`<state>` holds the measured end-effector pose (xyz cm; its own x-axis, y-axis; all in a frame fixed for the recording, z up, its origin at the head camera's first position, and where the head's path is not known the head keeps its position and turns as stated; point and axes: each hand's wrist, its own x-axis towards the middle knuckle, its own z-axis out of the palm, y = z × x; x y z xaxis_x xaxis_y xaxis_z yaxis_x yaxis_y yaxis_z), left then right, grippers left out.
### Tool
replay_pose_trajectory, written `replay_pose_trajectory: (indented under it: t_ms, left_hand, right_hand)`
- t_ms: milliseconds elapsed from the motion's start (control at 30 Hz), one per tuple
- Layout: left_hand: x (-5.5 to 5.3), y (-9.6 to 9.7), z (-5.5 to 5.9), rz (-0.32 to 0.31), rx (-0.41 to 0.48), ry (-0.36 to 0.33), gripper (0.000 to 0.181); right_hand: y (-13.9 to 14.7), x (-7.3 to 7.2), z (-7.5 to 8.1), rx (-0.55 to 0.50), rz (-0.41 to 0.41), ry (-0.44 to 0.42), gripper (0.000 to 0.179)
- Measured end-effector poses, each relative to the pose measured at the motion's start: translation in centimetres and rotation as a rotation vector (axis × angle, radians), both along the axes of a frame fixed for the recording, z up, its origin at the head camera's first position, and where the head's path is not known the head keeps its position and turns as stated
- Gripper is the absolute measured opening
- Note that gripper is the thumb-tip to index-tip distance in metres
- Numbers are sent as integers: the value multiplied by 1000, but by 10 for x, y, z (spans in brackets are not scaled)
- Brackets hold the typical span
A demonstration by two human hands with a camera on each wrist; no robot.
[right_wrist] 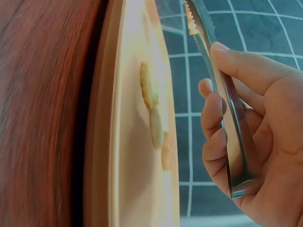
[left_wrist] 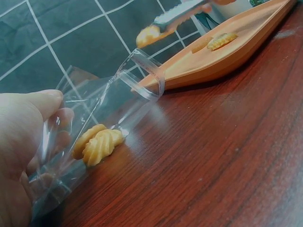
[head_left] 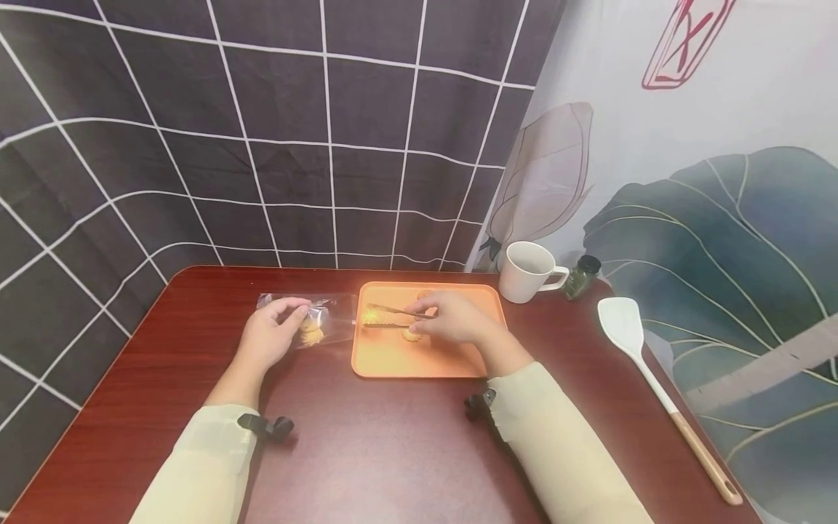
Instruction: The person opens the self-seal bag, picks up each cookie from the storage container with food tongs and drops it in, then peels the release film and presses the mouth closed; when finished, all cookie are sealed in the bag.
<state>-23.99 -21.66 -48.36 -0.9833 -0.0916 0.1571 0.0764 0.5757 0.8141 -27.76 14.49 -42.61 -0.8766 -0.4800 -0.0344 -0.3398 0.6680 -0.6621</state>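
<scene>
My left hand (head_left: 267,336) pinches a clear plastic bag (left_wrist: 106,101) lying toward the tray, its mouth open on that side. Inside the bag are ridged golden cookies (left_wrist: 102,145), partly overlapping. In my right hand (head_left: 453,318) is a pair of metal tongs (right_wrist: 229,123), held between thumb and fingers. A cookie (left_wrist: 150,36) sits between the toothed tips of the tongs, raised above the bag's mouth in the left wrist view. Below the tongs is the orange tray (head_left: 419,365), with more cookies (left_wrist: 221,41) on it; my right hand partly hides them in the head view.
A white mug (head_left: 524,273) stands just past the tray's back right corner, beside a small dark-lidded jar (head_left: 581,278). Along the right table edge lies a white spatula (head_left: 622,327) with a wooden handle. A grid-patterned curtain (head_left: 281,167) hangs behind the table.
</scene>
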Motion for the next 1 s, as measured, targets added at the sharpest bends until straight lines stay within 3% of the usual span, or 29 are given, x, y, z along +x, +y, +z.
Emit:
replay_pose_trajectory:
  t_ms: [333, 533, 1000]
  left_hand:
    - [1, 0, 1, -5, 5, 14, 33]
    - [1, 0, 0, -5, 2, 17, 33]
    - [2, 1, 2, -12, -6, 15, 34]
  right_hand:
    - [-34, -18, -5, 33, 42, 6, 32]
    - [-48, -22, -6, 13, 30, -53, 35]
    - [-86, -29, -8, 79, 73, -44, 40]
